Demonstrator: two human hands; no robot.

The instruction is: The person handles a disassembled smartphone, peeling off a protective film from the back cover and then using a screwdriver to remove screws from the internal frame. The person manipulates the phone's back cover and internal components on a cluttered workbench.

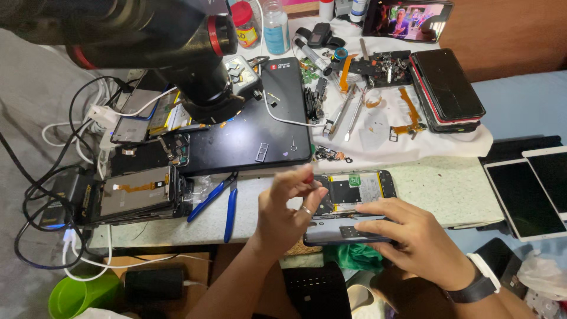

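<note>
- An opened dark smartphone with its back cover off is seen lying at the near edge of the pale speckled tabletop, its circuit boards and a yellow-edged shield laid bare.
- The phone's near end is pinned by the right hand; the fingers are spread flat across the lower part and nothing is gripped. A black wristband is worn on that arm.
- The left hand is held just above the phone's left side, with the fingertips pinched together on a small red-tipped object; it is too blurred to be made out further. A ring is seen on one finger.
- Blue-handled pliers are found lying on the tabletop just left of the left hand.
- A black flat mat is spread beyond, with a small tray part resting on it.
- A microscope's black barrel with a red ring is seen hanging over the upper left.
- Stacked dark phones are set on a white cloth at the upper right, metal tweezers near them.
- Two white-framed tablets are laid at the right.
</note>
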